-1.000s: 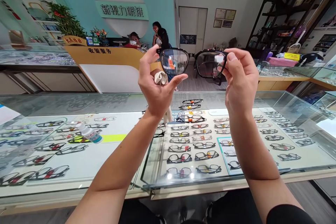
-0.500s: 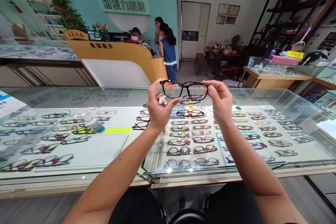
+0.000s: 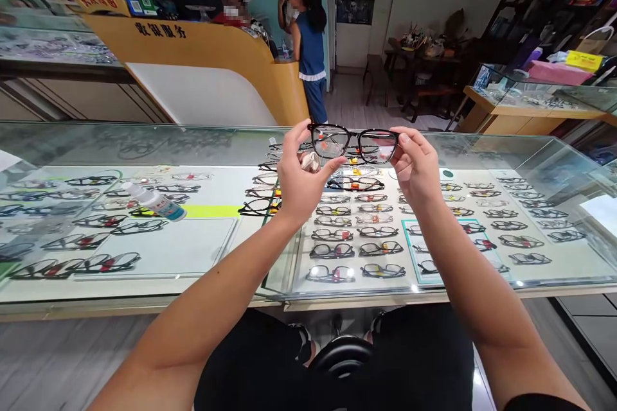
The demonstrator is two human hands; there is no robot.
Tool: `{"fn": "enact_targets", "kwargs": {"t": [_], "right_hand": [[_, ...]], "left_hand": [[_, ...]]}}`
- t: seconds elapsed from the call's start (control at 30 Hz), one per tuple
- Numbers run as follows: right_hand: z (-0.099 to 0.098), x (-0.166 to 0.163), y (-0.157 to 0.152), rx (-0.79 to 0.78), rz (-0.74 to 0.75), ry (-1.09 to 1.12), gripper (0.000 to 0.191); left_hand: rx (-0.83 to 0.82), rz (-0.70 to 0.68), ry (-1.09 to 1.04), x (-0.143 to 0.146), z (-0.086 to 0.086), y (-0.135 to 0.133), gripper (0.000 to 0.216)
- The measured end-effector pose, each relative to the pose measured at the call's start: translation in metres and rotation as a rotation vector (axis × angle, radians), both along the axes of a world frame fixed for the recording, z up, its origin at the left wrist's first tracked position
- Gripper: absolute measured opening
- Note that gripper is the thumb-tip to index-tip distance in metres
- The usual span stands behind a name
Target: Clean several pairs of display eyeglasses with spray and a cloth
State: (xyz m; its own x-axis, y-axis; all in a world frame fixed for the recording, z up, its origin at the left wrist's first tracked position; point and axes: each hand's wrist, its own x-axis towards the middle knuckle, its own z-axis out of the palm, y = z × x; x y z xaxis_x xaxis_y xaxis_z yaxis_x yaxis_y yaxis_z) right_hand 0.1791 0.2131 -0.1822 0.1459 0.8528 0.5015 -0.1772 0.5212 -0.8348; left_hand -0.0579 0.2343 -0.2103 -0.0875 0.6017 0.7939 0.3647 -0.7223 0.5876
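Note:
A pair of black-framed eyeglasses (image 3: 354, 133) is held up above the glass display counter, lenses upright. My left hand (image 3: 303, 180) grips its left side and also has a crumpled whitish cloth (image 3: 310, 162) tucked in the fingers. At the other side, my right hand (image 3: 418, 164) pinches the frame near the hinge with thumb and fingers. On the counter to the left lies a white bottle with a blue label (image 3: 159, 201), tilted in the view.
Under the glass top of the display counter (image 3: 183, 302), several rows of eyeglasses (image 3: 380, 248) are laid out. Beyond stands a yellow-and-white reception desk (image 3: 193, 70) with a person (image 3: 308, 38) beside it and others near. Another display case (image 3: 535, 99) is at the back right.
The view has tipped downward, so the counter and desk sit higher in the picture. Both hands still hold the eyeglasses, which appear slightly further right and higher.

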Motion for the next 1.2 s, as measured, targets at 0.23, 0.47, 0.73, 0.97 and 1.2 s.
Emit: {"fn": "enact_targets", "kwargs": {"t": [0.23,0.47,0.73,0.97,1.2], "right_hand": [[-0.002,0.004,0.001,0.020,-0.055,-0.107,0.046],[0.002,0.007,-0.002,0.019,-0.033,-0.047,0.037],[-0.003,0.010,0.002,0.031,-0.069,-0.107,0.038],[0.002,0.005,-0.002,-0.035,-0.049,-0.039,0.026],[0.012,-0.001,-0.010,-0.097,-0.011,-0.024,0.013]], "left_hand": [[-0.048,-0.073,0.027,0.001,-0.002,0.002,0.103],[-0.004,-0.111,0.015,0.001,0.001,0.002,0.102],[0.022,-0.160,-0.035,0.005,0.007,-0.001,0.103],[-0.006,-0.240,-0.094,0.004,0.023,-0.005,0.105],[-0.102,-0.401,-0.169,0.003,0.025,-0.007,0.100]]}}
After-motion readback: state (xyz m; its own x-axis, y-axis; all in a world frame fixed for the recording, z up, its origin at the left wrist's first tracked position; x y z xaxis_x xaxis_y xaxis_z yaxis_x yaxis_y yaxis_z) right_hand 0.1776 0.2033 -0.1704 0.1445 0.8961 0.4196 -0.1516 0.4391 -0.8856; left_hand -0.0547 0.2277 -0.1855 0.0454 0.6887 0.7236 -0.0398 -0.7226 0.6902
